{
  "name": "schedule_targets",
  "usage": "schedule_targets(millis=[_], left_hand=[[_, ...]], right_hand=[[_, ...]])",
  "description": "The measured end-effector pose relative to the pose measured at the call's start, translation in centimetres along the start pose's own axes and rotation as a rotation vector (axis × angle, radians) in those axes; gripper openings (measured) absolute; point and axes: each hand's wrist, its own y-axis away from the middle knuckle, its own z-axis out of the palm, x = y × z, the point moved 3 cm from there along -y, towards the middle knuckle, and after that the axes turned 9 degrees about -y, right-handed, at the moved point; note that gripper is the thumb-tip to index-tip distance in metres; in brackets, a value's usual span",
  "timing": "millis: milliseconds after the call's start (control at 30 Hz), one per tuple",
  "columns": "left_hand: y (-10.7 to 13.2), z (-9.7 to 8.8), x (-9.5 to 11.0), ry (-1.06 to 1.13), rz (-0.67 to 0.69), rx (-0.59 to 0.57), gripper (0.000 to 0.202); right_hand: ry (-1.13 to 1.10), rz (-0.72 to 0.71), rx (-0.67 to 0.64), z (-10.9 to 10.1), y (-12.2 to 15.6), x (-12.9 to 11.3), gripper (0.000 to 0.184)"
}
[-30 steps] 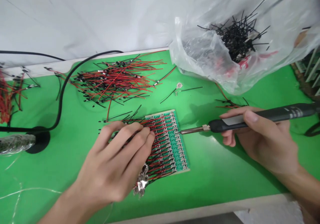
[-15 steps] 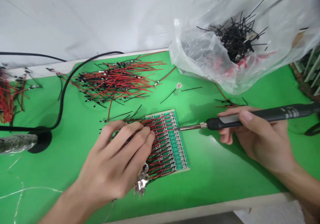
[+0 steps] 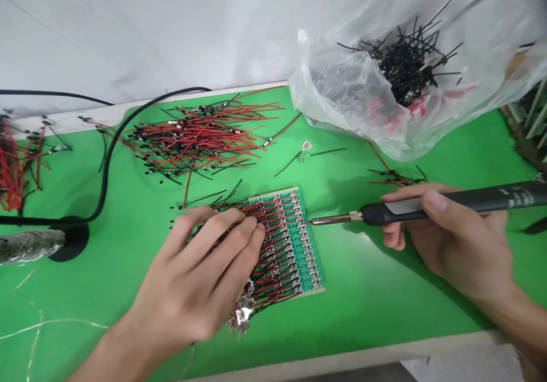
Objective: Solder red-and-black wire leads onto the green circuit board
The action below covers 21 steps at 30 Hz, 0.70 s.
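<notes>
My left hand (image 3: 192, 279) presses its fingers down on a bundle of red and black wires (image 3: 273, 239) that fan across a green circuit board panel (image 3: 305, 262). My right hand (image 3: 453, 234) grips a black soldering iron (image 3: 410, 211) like a pen. The iron's metal tip (image 3: 333, 219) stops just off the board's right edge, with a small gap showing. The fingers of my left hand hide part of the wires and the board's left side. A cluster of silvery metal pieces (image 3: 241, 313) hangs at the board's lower edge, just beyond my left hand.
A loose pile of red-and-black wires (image 3: 196, 137) lies behind the board on the green mat (image 3: 363, 296). A clear plastic bag (image 3: 342, 103) holds black wires. A black cable (image 3: 115, 154) runs to a round black base (image 3: 72, 239) at left, and more wires (image 3: 12, 165) lie at the far left.
The soldering iron has shifted right, drawing its tip back from the board's edge. My left hand stays in place on the wires.
</notes>
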Motion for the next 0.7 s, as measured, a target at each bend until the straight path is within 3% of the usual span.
schedule_targets(millis=[467,700], left_hand=[[-0.2,-0.1,0.0,0.012,0.020,0.016,0.025],[-0.3,0.0,0.0,-0.014,0.023,-0.017,0.024]], right_hand=[[0.143,-0.143,-0.085,-0.6,1.6,0.1,0.021],[0.415,-0.177,-0.082,-1.5,2.5,-0.1,0.023]])
